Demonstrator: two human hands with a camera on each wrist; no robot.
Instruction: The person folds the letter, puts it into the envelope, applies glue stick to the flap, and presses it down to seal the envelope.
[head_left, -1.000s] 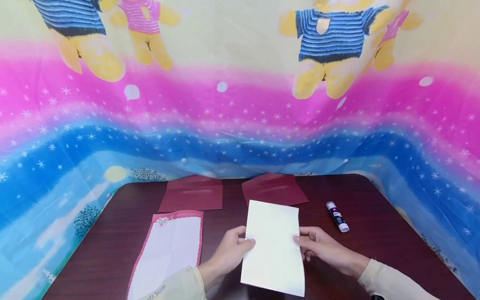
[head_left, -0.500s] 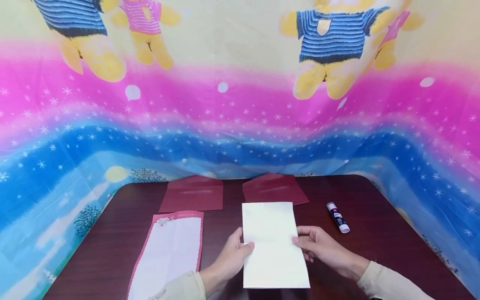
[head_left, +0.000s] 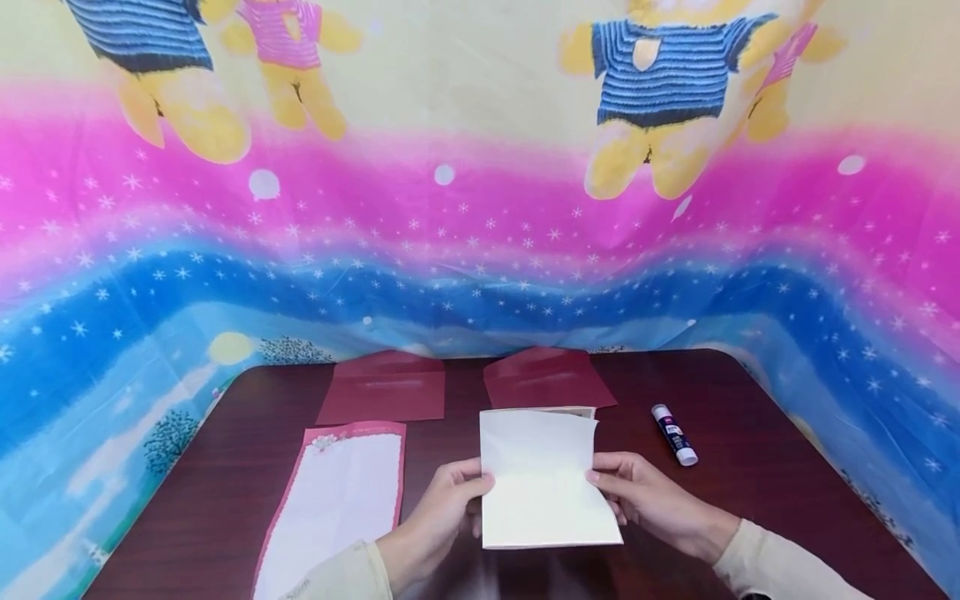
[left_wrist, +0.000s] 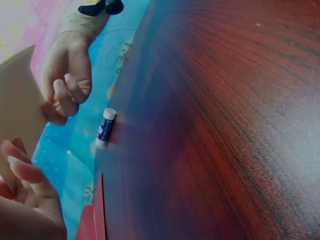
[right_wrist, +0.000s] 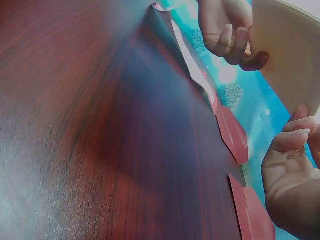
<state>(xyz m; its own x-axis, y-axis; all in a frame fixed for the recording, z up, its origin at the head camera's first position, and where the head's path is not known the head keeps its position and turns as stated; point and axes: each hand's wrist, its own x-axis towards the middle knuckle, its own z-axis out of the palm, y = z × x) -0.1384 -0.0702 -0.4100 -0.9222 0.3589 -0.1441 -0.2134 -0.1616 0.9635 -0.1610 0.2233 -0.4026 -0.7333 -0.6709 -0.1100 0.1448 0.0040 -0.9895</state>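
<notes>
A white sheet of paper [head_left: 543, 492] is held up over the front of the table, curved, with a second layer showing behind its top edge. My left hand [head_left: 442, 508] pinches its left edge, thumb on the near face. On the opposite edge, my right hand [head_left: 648, 496] pinches it the same way. From below, in the left wrist view, the paper [left_wrist: 17, 105] looks tan, and the other fingers of my right hand [left_wrist: 67, 80] curl loosely. The right wrist view has the paper [right_wrist: 287, 50] raised off the tabletop between both hands.
Left of the hands lies a pink-bordered sheet of letter paper [head_left: 337, 492]. Two dark red envelopes [head_left: 386, 393] lie along the back of the dark wooden table [head_left: 795, 500]. A glue stick [head_left: 675, 435] lies at the right. A printed curtain [head_left: 480, 208] hangs behind.
The paper has turned from a slight tilt to straighter, then bowed so that it looks shorter and its back layer shows. My left hand has shifted slightly left; the right hand has barely moved.
</notes>
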